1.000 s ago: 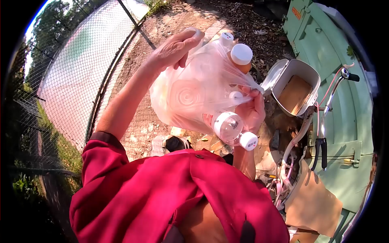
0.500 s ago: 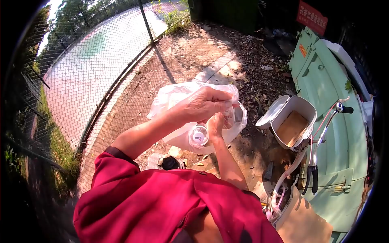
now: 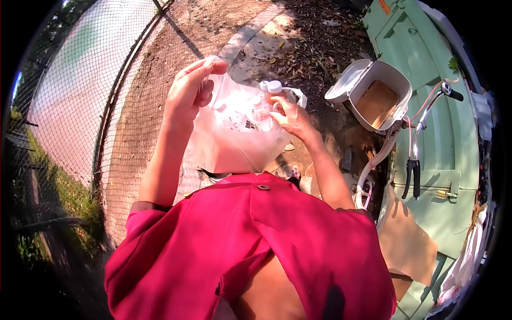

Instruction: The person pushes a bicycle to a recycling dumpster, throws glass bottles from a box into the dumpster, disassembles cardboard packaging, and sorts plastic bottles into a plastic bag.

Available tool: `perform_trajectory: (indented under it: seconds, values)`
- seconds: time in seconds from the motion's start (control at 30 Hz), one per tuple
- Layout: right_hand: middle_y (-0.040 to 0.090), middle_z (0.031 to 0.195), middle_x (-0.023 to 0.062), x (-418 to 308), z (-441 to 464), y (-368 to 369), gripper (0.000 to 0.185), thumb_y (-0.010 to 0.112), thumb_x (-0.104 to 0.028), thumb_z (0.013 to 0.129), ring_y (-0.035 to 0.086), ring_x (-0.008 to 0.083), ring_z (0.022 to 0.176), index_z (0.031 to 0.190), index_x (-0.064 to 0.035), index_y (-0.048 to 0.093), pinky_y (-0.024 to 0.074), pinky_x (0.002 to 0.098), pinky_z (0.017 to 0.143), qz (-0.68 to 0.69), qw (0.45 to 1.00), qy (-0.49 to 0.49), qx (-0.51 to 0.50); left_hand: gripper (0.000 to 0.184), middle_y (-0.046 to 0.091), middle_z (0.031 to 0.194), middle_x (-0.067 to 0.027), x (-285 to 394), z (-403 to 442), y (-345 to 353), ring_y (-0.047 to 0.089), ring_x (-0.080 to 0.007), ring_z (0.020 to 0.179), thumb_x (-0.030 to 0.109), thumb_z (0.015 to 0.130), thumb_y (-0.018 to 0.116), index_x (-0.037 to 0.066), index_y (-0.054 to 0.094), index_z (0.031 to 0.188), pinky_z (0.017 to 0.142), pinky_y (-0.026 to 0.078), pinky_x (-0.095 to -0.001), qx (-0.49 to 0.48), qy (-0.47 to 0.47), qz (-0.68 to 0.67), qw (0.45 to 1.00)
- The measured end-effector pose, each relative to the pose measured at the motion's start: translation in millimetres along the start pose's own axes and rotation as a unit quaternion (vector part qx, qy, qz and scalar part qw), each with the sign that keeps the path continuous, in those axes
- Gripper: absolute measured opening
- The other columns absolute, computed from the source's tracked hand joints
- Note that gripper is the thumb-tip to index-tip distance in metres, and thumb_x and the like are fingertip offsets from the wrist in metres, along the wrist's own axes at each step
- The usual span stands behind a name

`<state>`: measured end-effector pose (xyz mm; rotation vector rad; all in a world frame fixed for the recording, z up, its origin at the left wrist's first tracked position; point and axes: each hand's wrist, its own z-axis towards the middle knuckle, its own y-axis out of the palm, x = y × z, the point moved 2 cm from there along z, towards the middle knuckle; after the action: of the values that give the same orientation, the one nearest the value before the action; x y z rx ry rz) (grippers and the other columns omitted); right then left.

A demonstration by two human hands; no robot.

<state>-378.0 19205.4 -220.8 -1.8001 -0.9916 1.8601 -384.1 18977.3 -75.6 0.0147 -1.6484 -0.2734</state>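
Observation:
A translucent white plastic bag (image 3: 229, 146) hangs in front of my body, its mouth spread and facing up. Inside lie several clear plastic bottles (image 3: 248, 112) with white caps; strong glare blurs their outlines. My left hand (image 3: 186, 90) is raised at the bag's left side, fingers curled and pinching its rim. At the right side of the mouth, my right hand (image 3: 293, 117) has its thumb and fingers closed around a bottle whose white cap (image 3: 274, 86) points up. How deep that bottle sits in the bag is hidden.
A bicycle handlebar (image 3: 426, 114) with brake lever stands at the right, beside a pale bin (image 3: 408, 96) with its lid flipped back. Behind it is a large green metal container (image 3: 434, 144). Cardboard (image 3: 408, 240) leans below. A mesh fence (image 3: 128, 69) runs along the left.
My hands have moved apart, the left going left and the right going right. The bag's mouth has opened wide, showing the bottles inside. The view has tilted downward.

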Motion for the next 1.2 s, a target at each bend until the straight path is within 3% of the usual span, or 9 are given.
perform_trajectory:
  seconds: [0.17,0.33,0.43,0.57,0.63,0.67,0.8,0.93,1.2]
  values:
    - [0.051,0.118,0.0107,41,-12,77,0.042,0.056,-0.010,0.080,0.048,0.0189,0.109,0.119,-0.0006,0.044,0.0371,0.0305,0.094,0.316,0.947,-0.012,-0.063,0.024,0.059,0.090,-0.0075,-16,-8,-2,0.030,-0.0019,0.044,0.016,0.085,0.048,-0.003,0.057,0.097,0.036,0.021,-0.0150,-0.026,-0.044,-0.032,0.998]
    - [0.056,0.107,0.0104,36,-1,116,0.031,0.054,-0.005,0.080,0.054,0.0169,0.098,0.111,-0.0005,0.050,0.0435,0.0270,0.085,0.428,0.903,-0.029,0.012,0.025,0.059,0.089,-0.0078,-2,-21,-16,0.029,-0.0014,0.042,0.016,0.085,0.048,-0.004,0.056,0.098,0.035,0.020,-0.0151,-0.003,-0.030,-0.031,0.999]
    - [0.060,0.091,0.0065,38,-9,100,0.022,0.056,-0.006,0.079,0.060,0.0127,0.078,0.101,-0.0015,0.054,0.0481,0.0233,0.067,0.402,0.900,0.090,0.143,0.026,0.060,0.090,-0.0070,14,-34,-27,0.026,-0.0007,0.041,0.016,0.085,0.047,-0.004,0.054,0.101,0.034,0.018,-0.0151,0.046,-0.017,-0.012,0.999]
    - [0.061,0.078,0.0063,59,6,94,0.030,0.066,-0.018,0.072,0.057,0.0141,0.057,0.097,-0.0057,0.055,0.0466,0.0260,0.051,0.050,0.898,0.000,0.437,0.030,0.058,0.100,-0.0124,24,-48,-45,0.026,0.0003,0.041,0.017,0.089,0.043,-0.006,0.050,0.106,0.031,0.019,-0.0135,0.069,-0.001,-0.014,0.997]
    - [0.060,0.074,0.0060,66,10,95,0.027,0.065,-0.019,0.073,0.053,0.0118,0.045,0.093,-0.0022,0.056,0.0434,0.0246,0.041,0.405,0.878,0.204,0.152,0.030,0.058,0.101,-0.0128,25,-51,-56,0.026,0.0002,0.041,0.016,0.089,0.043,-0.007,0.050,0.107,0.031,0.019,-0.0135,0.061,0.006,-0.034,0.998]
    - [0.059,0.067,0.0051,74,12,95,0.021,0.064,-0.017,0.075,0.047,0.0085,0.038,0.086,-0.0007,0.058,0.0384,0.0208,0.035,0.467,0.861,0.192,0.063,0.031,0.058,0.101,-0.0130,23,-51,-64,0.026,0.0001,0.041,0.016,0.089,0.042,-0.007,0.049,0.108,0.031,0.019,-0.0135,0.060,0.006,-0.032,0.998]
    - [0.057,0.062,0.0023,55,-8,61,0.005,0.060,-0.008,0.077,0.046,0.0070,0.038,0.077,-0.0027,0.060,0.0347,0.0172,0.034,0.642,0.744,0.170,0.075,0.030,0.060,0.094,-0.0104,6,-50,-88,0.028,-0.0009,0.041,0.018,0.087,0.046,-0.004,0.052,0.107,0.033,0.020,-0.0143,0.088,0.010,-0.028,0.996]
    - [0.057,0.069,-0.0011,-14,-36,16,0.006,0.060,-0.008,0.078,0.048,0.0021,0.055,0.082,-0.0028,0.059,0.0378,0.0160,0.047,0.647,0.754,0.050,0.096,0.029,0.061,0.088,-0.0089,-63,-31,-134,0.032,-0.0022,0.043,0.020,0.086,0.048,-0.001,0.055,0.104,0.036,0.024,-0.0150,0.117,-0.064,-0.014,0.991]
    - [0.055,0.070,-0.0026,27,-99,14,0.010,0.059,-0.010,0.079,0.048,0.0027,0.061,0.085,-0.0027,0.056,0.0387,0.0160,0.054,0.479,0.845,0.095,0.217,0.022,0.046,0.055,0.0020,-179,-28,-73,0.032,-0.0038,0.040,0.025,0.084,0.050,0.004,0.054,0.090,0.035,0.024,-0.0172,-0.013,-0.271,-0.153,0.950]
